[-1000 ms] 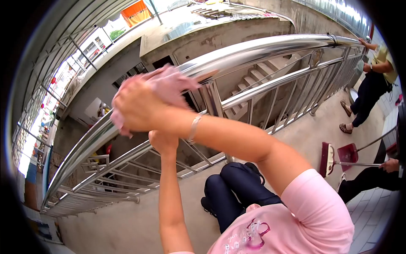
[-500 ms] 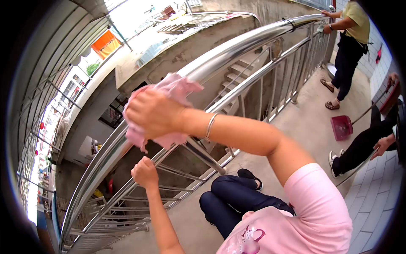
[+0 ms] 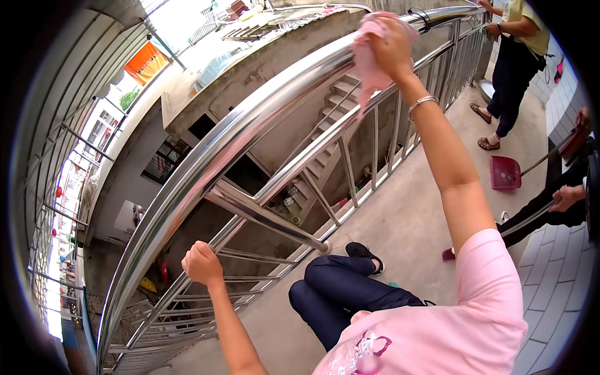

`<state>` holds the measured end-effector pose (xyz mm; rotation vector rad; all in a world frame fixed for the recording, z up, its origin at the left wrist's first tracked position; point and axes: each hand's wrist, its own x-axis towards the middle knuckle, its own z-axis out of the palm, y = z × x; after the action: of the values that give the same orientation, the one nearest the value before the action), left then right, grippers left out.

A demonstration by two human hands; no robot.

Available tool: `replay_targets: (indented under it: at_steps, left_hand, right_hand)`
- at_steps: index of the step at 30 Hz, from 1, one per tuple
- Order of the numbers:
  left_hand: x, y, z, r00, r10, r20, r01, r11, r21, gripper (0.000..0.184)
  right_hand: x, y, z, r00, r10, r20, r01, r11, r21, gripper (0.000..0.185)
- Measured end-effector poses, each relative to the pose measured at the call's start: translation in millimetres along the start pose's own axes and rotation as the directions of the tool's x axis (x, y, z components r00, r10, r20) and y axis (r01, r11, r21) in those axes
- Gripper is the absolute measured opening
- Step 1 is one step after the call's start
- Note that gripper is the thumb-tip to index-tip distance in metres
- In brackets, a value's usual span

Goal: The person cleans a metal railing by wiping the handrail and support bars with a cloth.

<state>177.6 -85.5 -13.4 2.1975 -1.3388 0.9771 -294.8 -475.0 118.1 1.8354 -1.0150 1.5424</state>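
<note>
Concrete (image 3: 400, 219) forms the floor of a raised walkway, with a white tiled wall (image 3: 550, 294) along the right side. A shiny metal top rail (image 3: 187, 180) curves across the view, and below it run a thinner lower bar (image 3: 314, 152) and a row of uprights. Beyond the railing lies a yard with a flight of stairs (image 3: 334, 109), a ribbed roof (image 3: 69, 69) at upper left and an orange banner (image 3: 145, 62) hanging under bright light.

At the far end, a co-worker in a yellow top (image 3: 525, 31) stands with a hand on the rail, near a pale basin (image 3: 487, 90) on the floor. At the right edge, a second person's hand (image 3: 567, 199) grasps a long handle, and a dark red dustpan (image 3: 505, 173) sits on the concrete close by.

The pink cloth (image 3: 370, 56) is bunched in the right hand (image 3: 395, 50), draped over the top rail just short of a dark tie (image 3: 419, 22) wound round it; its loose end hangs down toward the lower bar. A silvery bracelet (image 3: 424, 103) circles that wrist. Well apart from the cloth, lower and nearer the body, the left hand (image 3: 202, 264) is curled into a fist in front of the lower bar; I cannot tell whether it grips it.
</note>
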Motion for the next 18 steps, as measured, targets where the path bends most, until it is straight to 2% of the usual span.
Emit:
replay_targets:
  at_steps: [1,3,4,6,7,8,10,11,12,13,14,16,18]
  left_hand:
    - [0.6,0.7,-0.7,1.000,-0.001,0.000,0.001,1.000,0.001,0.041]
    - [1.9,3.0,-2.2,1.000,0.012,-0.017,-0.013,1.000,-0.005,0.042]
    - [2.2,4.9,-2.8,1.000,0.009,-0.014,-0.009,1.000,-0.004,0.042]
    - [3.7,8.7,-5.1,0.997,0.026,-0.072,-0.027,0.999,-0.020,0.042]
    - [3.1,7.9,-5.6,0.997,0.030,-0.070,-0.031,0.999,-0.013,0.042]
    - [2.7,6.3,-4.0,0.998,0.026,-0.058,-0.027,1.000,-0.013,0.042]
    - [2.5,5.3,-2.2,0.998,0.026,-0.049,-0.026,1.000,-0.007,0.041]
    - [2.3,5.2,-1.4,0.997,0.036,-0.066,-0.035,0.999,0.014,0.041]
    - [2.7,3.3,0.3,0.996,0.044,-0.083,-0.041,0.999,0.035,0.040]
    - [1.8,0.2,3.5,0.996,0.035,-0.076,-0.034,0.999,0.005,0.039]
    - [2.5,1.3,1.3,0.997,0.031,-0.072,-0.031,1.000,0.007,0.039]
    - [3.4,8.5,-4.6,0.996,0.039,-0.074,-0.042,0.999,-0.034,0.040]
    - [2.1,3.7,1.9,0.996,0.033,-0.081,-0.033,0.999,-0.008,0.040]
  right_hand:
    - [-8.2,3.4,0.3,1.000,0.000,0.000,0.000,1.000,0.002,0.037]
    - [-29.5,0.8,4.1,0.940,0.251,-0.231,-0.184,0.944,0.275,0.046]
    - [-40.8,-3.2,6.3,0.941,0.249,-0.228,-0.183,0.943,0.277,0.046]
    - [-65.7,-14.1,8.5,0.927,0.341,-0.154,-0.279,0.905,0.321,0.061]
    - [-76.1,-21.2,12.9,0.917,0.324,-0.233,-0.235,0.910,0.341,0.061]
    - [-88.3,-31.9,16.7,0.914,0.331,-0.234,-0.240,0.907,0.345,0.061]
    - [-111.3,-54.2,19.2,0.904,0.426,-0.017,-0.395,0.852,0.344,0.042]
    - [-119.6,-60.9,17.6,0.902,0.431,-0.018,-0.398,0.848,0.349,0.042]
    - [-126.6,-66.0,15.4,0.958,0.273,0.084,-0.285,0.930,0.232,0.031]
    - [-132.0,-70.4,14.5,0.972,0.114,0.206,-0.142,0.982,0.127,0.023]
    - [-131.7,-77.3,12.4,0.971,0.112,0.211,-0.141,0.981,0.130,0.023]
    - [-124.5,-97.2,3.3,0.934,0.029,0.356,-0.052,0.997,0.057,0.025]
    - [-119.7,-123.6,-3.1,0.881,0.000,0.473,-0.059,0.992,0.110,0.028]
